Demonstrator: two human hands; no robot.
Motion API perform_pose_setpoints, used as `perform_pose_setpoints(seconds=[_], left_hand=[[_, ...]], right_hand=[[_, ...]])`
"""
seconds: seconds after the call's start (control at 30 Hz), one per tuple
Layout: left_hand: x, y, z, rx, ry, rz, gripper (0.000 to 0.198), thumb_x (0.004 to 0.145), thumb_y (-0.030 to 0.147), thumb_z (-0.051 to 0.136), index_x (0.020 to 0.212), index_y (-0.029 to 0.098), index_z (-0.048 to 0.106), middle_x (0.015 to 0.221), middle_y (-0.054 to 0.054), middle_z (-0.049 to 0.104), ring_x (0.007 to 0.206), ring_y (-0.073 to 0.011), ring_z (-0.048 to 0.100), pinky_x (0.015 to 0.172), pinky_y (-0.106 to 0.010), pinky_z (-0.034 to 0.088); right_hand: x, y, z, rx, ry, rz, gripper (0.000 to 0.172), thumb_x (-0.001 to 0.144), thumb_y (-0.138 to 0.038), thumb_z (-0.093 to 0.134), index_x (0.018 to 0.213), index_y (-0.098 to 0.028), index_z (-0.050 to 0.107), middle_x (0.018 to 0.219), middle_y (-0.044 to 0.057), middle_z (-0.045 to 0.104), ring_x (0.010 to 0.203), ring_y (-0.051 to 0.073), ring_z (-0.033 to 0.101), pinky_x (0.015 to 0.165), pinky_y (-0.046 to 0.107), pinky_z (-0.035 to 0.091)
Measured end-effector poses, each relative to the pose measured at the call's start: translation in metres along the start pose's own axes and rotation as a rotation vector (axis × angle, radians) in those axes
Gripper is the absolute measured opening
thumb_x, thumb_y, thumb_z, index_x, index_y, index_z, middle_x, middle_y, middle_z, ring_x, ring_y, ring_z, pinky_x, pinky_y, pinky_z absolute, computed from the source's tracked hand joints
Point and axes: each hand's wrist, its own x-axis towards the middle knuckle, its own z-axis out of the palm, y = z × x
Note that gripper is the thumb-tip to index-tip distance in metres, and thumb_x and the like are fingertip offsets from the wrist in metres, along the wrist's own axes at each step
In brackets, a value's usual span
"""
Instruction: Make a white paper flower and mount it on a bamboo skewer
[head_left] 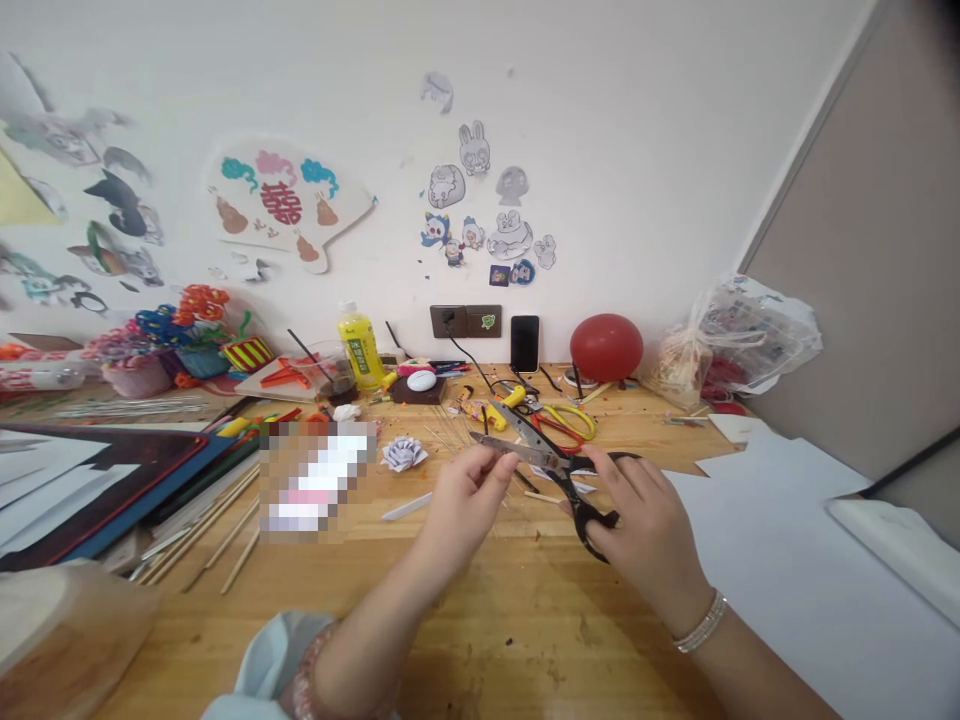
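My right hand (649, 515) has its fingers through the black handles of a pair of scissors (553, 463), whose metal blades are spread apart and point left. Close to the blades, my left hand (466, 492) is closed in a pinch, thumb against fingers. Whatever it pinches is too small or hidden to make out. A white folded-paper flower (403, 454) sits on the wooden table (517, 620) to the left of my left hand. Between them and nearer to me lies a narrow white paper strip (407, 507).
Behind the scissors lie a yellow glue gun (491, 414) and a tool with red and yellow handles (574, 425). A red balloon (606, 347), phone (525, 344) and yellow bottle (361, 345) stand near the wall. White sheets (795, 570) cover the right; wooden sticks (202, 525) lie left.
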Motion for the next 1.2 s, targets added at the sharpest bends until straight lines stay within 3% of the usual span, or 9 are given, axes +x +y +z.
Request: perform_pose_setpoints(seconds=[0.23, 0.57, 0.77, 0.93, 1.07, 1.2], left_hand=[[-0.004, 0.003, 0.001, 0.129, 0.073, 0.111, 0.038, 0.080, 0.035, 0.046, 0.046, 0.019, 0.038, 0.045, 0.005, 0.035, 0.048, -0.0101, 0.034, 0.048, -0.023, 0.026], [-0.004, 0.006, 0.000, 0.014, 0.117, 0.069, 0.028, 0.076, 0.035, 0.052, 0.054, 0.018, 0.054, 0.046, 0.005, 0.041, 0.046, -0.0097, 0.036, 0.046, -0.022, 0.027], [-0.003, 0.009, 0.000, -0.153, -0.002, -0.028, 0.033, 0.079, 0.039, 0.049, 0.056, 0.017, 0.055, 0.051, 0.003, 0.049, 0.046, -0.0087, 0.037, 0.046, -0.021, 0.028], [-0.001, 0.001, 0.000, -0.513, -0.138, -0.113, 0.039, 0.081, 0.045, 0.042, 0.057, 0.016, 0.053, 0.046, 0.006, 0.036, 0.041, -0.0062, 0.023, 0.042, -0.022, 0.017], [-0.001, -0.006, 0.001, -0.728, -0.188, -0.133, 0.036, 0.081, 0.041, 0.039, 0.061, 0.015, 0.053, 0.054, 0.002, 0.047, 0.040, -0.0048, 0.023, 0.041, -0.022, 0.015], [-0.003, -0.006, 0.000, -0.758, -0.203, -0.097, 0.026, 0.078, 0.032, 0.043, 0.063, 0.014, 0.054, 0.058, 0.001, 0.050, 0.041, -0.0044, 0.026, 0.041, -0.022, 0.017]], right_hand=[[-0.002, 0.002, 0.002, 0.010, -0.015, -0.009, 0.040, 0.074, -0.020, 0.053, 0.113, -0.011, 0.051, 0.076, 0.007, 0.058, 0.072, 0.023, 0.050, 0.063, 0.033, 0.041], [-0.009, 0.000, 0.004, -0.025, 0.009, -0.051, 0.032, 0.081, -0.017, 0.048, 0.112, -0.013, 0.052, 0.071, 0.005, 0.062, 0.066, 0.019, 0.053, 0.058, 0.029, 0.040], [-0.006, 0.002, 0.004, -0.022, 0.039, 0.041, 0.036, 0.081, -0.018, 0.048, 0.117, -0.015, 0.050, 0.076, 0.004, 0.063, 0.068, 0.018, 0.054, 0.061, 0.029, 0.043], [-0.002, 0.001, 0.003, -0.018, 0.045, 0.025, 0.050, 0.077, -0.029, 0.054, 0.124, -0.014, 0.044, 0.085, 0.008, 0.060, 0.076, 0.023, 0.052, 0.066, 0.035, 0.043], [-0.001, 0.001, 0.004, -0.028, 0.008, 0.015, 0.057, 0.076, -0.033, 0.055, 0.127, -0.012, 0.040, 0.083, 0.009, 0.056, 0.076, 0.025, 0.049, 0.065, 0.037, 0.041], [-0.001, 0.002, 0.004, -0.036, -0.002, 0.010, 0.056, 0.077, -0.034, 0.055, 0.126, -0.012, 0.041, 0.078, 0.007, 0.054, 0.073, 0.024, 0.047, 0.063, 0.036, 0.039]])
